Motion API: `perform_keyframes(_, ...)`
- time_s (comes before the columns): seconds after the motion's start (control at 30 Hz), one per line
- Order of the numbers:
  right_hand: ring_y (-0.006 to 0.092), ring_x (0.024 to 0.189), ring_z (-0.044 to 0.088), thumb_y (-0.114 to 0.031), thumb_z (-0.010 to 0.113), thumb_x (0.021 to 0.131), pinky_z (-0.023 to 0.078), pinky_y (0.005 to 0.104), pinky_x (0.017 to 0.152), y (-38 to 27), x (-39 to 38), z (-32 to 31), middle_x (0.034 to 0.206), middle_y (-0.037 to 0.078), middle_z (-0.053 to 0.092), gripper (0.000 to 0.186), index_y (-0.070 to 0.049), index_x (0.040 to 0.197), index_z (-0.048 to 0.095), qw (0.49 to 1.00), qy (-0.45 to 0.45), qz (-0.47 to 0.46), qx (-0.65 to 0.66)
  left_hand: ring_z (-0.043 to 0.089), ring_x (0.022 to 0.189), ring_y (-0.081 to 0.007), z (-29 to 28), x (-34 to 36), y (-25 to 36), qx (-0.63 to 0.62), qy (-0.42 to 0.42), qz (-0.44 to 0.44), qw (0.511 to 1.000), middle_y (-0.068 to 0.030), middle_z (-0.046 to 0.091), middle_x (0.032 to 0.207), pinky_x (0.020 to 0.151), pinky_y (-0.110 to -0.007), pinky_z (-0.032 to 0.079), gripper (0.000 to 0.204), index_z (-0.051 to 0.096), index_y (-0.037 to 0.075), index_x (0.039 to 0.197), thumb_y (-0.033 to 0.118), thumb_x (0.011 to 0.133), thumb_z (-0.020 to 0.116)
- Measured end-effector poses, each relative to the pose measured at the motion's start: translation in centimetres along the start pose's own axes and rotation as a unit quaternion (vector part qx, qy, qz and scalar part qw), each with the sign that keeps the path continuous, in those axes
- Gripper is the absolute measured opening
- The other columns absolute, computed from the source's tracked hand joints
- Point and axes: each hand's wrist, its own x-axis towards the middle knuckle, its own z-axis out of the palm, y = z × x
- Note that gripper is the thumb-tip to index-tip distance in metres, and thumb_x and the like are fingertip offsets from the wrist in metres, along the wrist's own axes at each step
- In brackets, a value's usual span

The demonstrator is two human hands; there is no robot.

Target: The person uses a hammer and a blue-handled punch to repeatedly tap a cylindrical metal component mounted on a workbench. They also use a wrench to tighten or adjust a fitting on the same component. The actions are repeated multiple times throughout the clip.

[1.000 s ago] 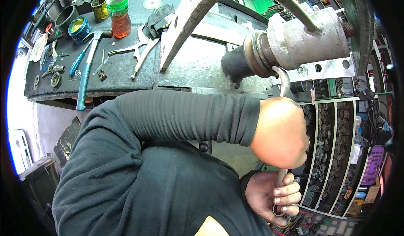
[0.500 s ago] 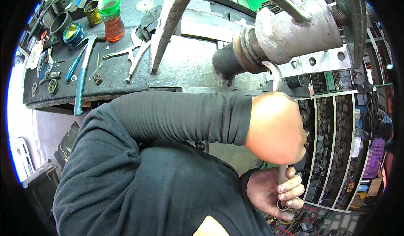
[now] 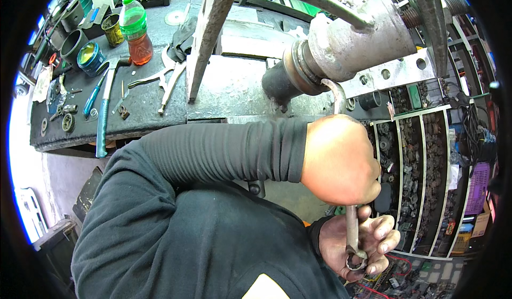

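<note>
My left hand (image 3: 338, 157) is closed around a curved steel wrench (image 3: 336, 93), its knuckles upward. The wrench's upper tip touches a ringed collar (image 3: 298, 64) on a pale, worn metal cylinder (image 3: 357, 48), which has a dark tube (image 3: 274, 85) at its near end. Below the fist, my right hand (image 3: 368, 245) has loosened, curved fingers spread beside the wrench's ring end, which lies over the palm.
A workbench (image 3: 165, 115) holds a hammer (image 3: 104, 112), locking pliers (image 3: 165, 85), a bottle (image 3: 136, 37) and cans (image 3: 90, 56). A sloping steel bar (image 3: 205, 43) stands beside the cylinder. Parts shelving (image 3: 424, 176) fills the right, with a purple crate (image 3: 474, 192).
My right hand's fingers have opened away from the wrench, exposing its ring end. My left fist and the wrench's upper part sit a little further left; the whole view has shifted slightly.
</note>
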Motion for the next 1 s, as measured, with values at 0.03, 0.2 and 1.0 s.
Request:
perform_keyframes(0.03,0.0161,0.095,0.047,-0.022,0.063,0.085,0.042,0.0438,0.092,0.6,0.1,-0.1,0.086,-0.001,0.050,0.008,-0.014,0.086,0.059,1.000,-0.011,-0.027,0.001,0.056,0.049,-0.0169,0.1,0.1,0.1,0.001,-0.004,-0.001,1.000,0.0011,0.049,0.055,0.042,-0.033,0.042,0.018,0.047,0.014,0.059,0.025,0.063,0.061)
perform_keyframes(0.2,0.0064,0.042,0.042,-0.022,0.059,0.081,0.039,0.0247,0.057,1.1,0.2,-0.9,0.046,-0.006,0.044,0.021,-0.016,0.069,0.043,0.993,-0.088,-0.057,0.063,0.056,0.047,-0.0180,0.2,0.2,-0.1,-0.029,-0.021,0.003,0.999,0.0007,0.049,0.054,0.041,-0.033,0.042,0.020,0.048,0.013,0.059,0.026,0.065,0.061)
perform_keyframes(1.0,0.0073,0.040,0.032,-0.025,0.054,0.080,0.035,0.0243,0.062,0.1,-0.8,-1.3,0.044,-0.005,0.037,0.024,-0.017,0.066,0.037,0.996,0.019,-0.016,0.086,0.056,0.045,-0.0184,0.6,0.3,0.3,-0.004,-0.006,-0.027,1.000,-0.0001,0.049,0.051,0.038,-0.034,0.041,0.020,0.048,0.012,0.056,0.027,0.059,0.062)
